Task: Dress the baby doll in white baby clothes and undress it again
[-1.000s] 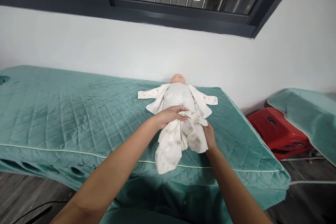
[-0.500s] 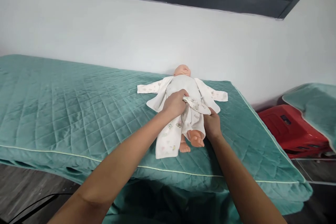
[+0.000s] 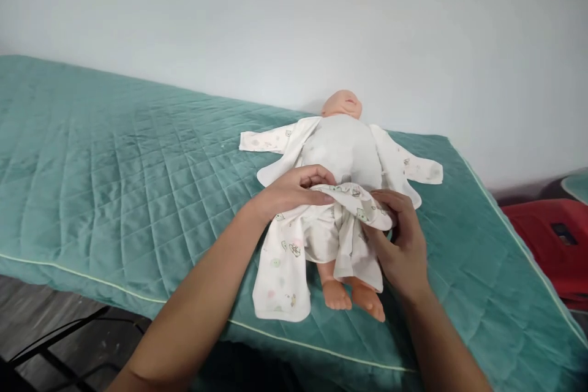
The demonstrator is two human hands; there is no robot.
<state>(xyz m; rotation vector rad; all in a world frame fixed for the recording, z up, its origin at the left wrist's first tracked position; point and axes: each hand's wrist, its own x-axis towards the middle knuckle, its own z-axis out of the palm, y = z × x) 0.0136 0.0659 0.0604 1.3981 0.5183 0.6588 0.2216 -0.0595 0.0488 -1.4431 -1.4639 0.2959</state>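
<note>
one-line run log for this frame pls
left hand: grips printed pants waistband | right hand: same waistband | doll: supine on teal mattress, feet bare

Single head-worn view. Camera looks forward and down across the bed (image 3: 114,153) toward the wall (image 3: 275,12) behind. Forearms (image 3: 197,306) enter from the bottom edge; left hand (image 3: 294,191) and right hand (image 3: 402,245) meet on the doll's clothing (image 3: 285,257) near centre, close range.

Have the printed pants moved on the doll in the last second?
Yes. Measured against the doll, the printed pants have slid up toward its chest: its bare feet, covered before, now stick out below the hems.
</note>
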